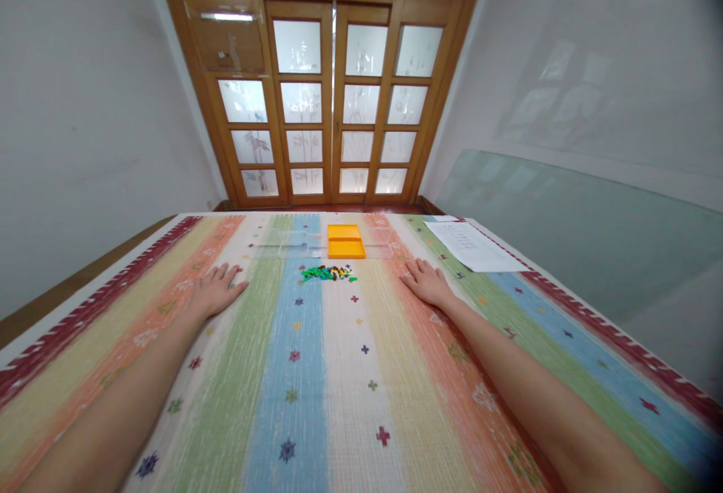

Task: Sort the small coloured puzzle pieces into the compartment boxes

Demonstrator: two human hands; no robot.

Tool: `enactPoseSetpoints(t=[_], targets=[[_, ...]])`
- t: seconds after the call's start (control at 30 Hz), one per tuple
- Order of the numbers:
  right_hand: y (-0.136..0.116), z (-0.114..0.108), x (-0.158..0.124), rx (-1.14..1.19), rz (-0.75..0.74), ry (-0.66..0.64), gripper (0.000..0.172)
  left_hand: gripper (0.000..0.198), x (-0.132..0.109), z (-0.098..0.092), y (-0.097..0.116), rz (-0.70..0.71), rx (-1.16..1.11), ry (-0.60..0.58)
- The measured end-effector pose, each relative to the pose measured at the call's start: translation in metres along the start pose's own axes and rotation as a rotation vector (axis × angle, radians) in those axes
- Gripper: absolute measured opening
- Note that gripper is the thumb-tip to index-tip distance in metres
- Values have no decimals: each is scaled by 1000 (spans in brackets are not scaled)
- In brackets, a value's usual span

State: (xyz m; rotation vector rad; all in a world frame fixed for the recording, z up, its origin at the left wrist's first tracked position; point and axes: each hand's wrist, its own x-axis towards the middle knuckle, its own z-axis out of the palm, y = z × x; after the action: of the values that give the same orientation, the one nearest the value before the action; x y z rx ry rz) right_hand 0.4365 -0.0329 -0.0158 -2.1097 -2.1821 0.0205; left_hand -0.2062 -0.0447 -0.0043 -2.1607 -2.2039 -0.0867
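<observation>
My left hand [218, 290] lies flat on the striped tablecloth [294, 403] with its fingers spread, holding nothing. On the other side, my right hand [426, 282] also rests on the cloth, fingers apart and nothing in them. Between the two hands, somewhat nearer the middle, is a small pile of tiny coloured pieces [324, 273], mostly green with some yellow and dark ones; their exact kind is too small to make out. Just behind the pile sits an open yellow plastic box [346, 248] with two shallow halves. Neither hand touches the pile or the box.
A printed white sheet of paper [471, 246] lies at the right, beyond my right hand. Clear, see-through pieces [282, 244] lie flat on either side of the box. A glass panel [565, 229] leans on the right wall, and wooden doors [333, 101] stand behind the table.
</observation>
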Motion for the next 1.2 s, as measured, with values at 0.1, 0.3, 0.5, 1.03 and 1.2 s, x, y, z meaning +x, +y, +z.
enactPoseSetpoints(t=[0.1, 0.3, 0.5, 1.03, 1.2], targets=[[0, -1, -1, 1, -2, 5, 71, 86, 1, 2, 0, -10, -15, -4], [2, 2, 1, -10, 1, 13, 71, 85, 1, 6, -2, -7, -38, 8], [3, 2, 1, -21, -10, 44, 66, 82, -1, 0, -2, 12, -61, 54], [-95, -20, -10, 126, -389, -29, 64, 83, -5, -11, 108, 453, -197, -16], [-99, -10, -11, 117, -324, -82, 75, 83, -3, -8, 103, 454, -163, -49]])
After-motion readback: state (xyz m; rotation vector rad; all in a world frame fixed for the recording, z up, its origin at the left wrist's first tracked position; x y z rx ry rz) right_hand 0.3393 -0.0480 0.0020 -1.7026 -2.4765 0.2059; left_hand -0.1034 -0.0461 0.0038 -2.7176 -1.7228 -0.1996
